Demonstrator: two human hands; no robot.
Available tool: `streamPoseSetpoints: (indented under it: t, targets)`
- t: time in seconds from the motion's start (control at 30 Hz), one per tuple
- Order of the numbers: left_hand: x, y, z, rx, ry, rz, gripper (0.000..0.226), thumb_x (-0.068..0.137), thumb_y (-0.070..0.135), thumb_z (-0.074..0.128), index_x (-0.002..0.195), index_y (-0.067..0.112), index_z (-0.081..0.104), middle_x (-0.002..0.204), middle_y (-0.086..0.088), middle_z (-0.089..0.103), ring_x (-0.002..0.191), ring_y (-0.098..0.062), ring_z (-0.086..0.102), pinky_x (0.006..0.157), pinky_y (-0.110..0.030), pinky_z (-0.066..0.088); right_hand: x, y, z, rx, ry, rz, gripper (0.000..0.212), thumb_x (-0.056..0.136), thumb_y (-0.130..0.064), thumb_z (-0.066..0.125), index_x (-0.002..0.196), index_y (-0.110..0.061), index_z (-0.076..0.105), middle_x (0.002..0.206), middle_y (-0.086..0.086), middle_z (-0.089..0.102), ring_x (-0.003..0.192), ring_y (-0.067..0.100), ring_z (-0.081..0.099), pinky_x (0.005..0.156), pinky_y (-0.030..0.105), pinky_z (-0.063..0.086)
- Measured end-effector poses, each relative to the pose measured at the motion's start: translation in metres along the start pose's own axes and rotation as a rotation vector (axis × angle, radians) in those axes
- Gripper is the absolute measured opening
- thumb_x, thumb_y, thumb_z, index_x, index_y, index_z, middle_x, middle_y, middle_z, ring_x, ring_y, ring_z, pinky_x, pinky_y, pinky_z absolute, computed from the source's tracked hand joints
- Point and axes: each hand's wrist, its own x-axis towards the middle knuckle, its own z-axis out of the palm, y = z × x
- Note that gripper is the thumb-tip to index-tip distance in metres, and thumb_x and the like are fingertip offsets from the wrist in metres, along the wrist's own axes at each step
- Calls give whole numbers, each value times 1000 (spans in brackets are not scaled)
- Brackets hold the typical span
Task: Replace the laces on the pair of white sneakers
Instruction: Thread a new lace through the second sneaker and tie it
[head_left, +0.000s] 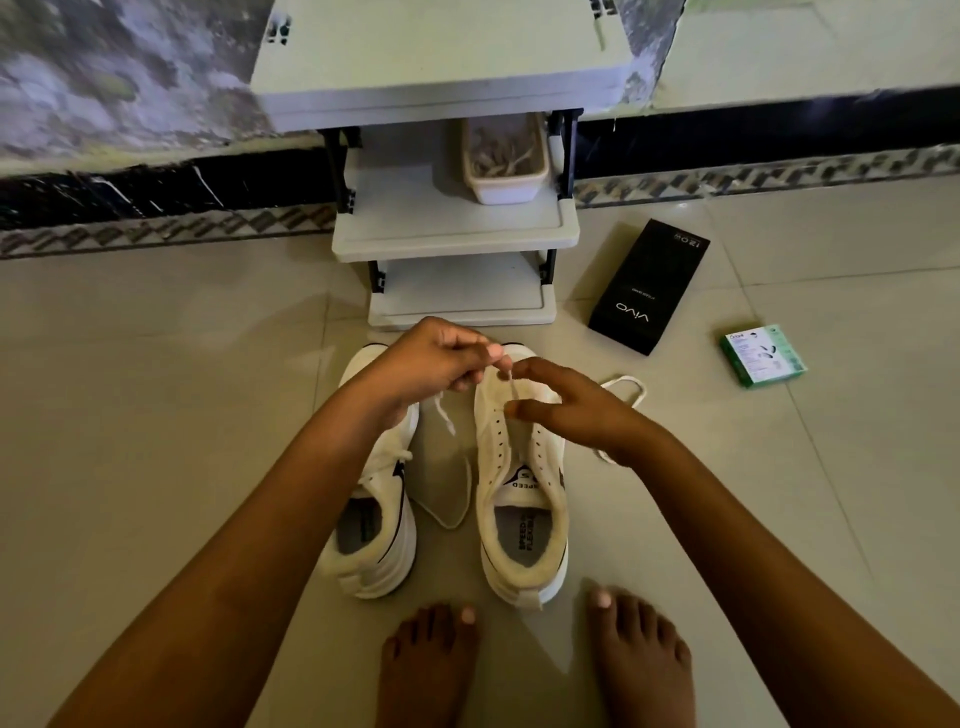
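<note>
while left fingers pinch the lace, right fingers rest open on the sneaker

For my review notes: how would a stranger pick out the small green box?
Start at the grey shelf rack against the wall. On the floor tiles to its right lies a black phone box; further right lies the small green box, the only green thing there.

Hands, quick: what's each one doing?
Left hand: pinching the lace above the right sneaker.
Right hand: fingers straight, resting on that sneaker.

White sneakers, black box (green box beside)
</note>
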Motion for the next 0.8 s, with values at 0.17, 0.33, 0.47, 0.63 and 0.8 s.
streamPoseSetpoints:
  t: [0.17, 0.33, 0.47, 0.63, 0.8]
  targets:
    - [2, -8, -10, -24, 61, -8, 13, 89, 21, 61, 91, 16, 72, 58, 13, 57, 56, 2, 50, 62, -14, 42, -2, -19, -13, 377, 168, -42, 45, 88, -50, 47, 59, -18, 60, 97, 3, 72, 100, 18, 63, 100, 36, 42]
    - [1, -38, -21, -28, 123, -114, 15, 91, 16, 58, 99, 9, 70, 74, 0, 61, 64, -7, 50, 60, -12, 42, -9, -15, -35, 818, 328, -59, 46, 95, -30, 48, 53, -10, 51, 66, -1, 64, 68, 13, 61, 83, 32, 51]
    - [3, -55, -21, 123, 230, -156, 15, 92, 9, 57, 97, 12, 70, 77, 1, 64, 68, -10, 53, 59, -13, 42, -7, -12, -31, 465, 353, 82, 26, 91, -16, 58, 68, -3, 60, 49, -1, 53, 48, 8, 51, 60, 25, 46]
    - [3, -32, -5, 83, 130, -5, 18, 92, 11, 55, 100, 21, 69, 91, 8, 67, 84, -5, 59, 71, -16, 45, -3, -9, -18, -101, 151, 100, 24, 89, -18, 61, 113, -13, 58, 109, -1, 59, 100, 14, 54, 84, 28, 46]
    - [7, -2, 14, 67, 70, 119, 10, 86, 10, 65, 90, 18, 71, 81, 5, 69, 72, -4, 61, 64, -14, 48, -6, -23, -4, 40, 52, -3, 15, 96, -18, 50, 94, -16, 64, 92, 1, 64, 85, 12, 58, 81, 27, 46]
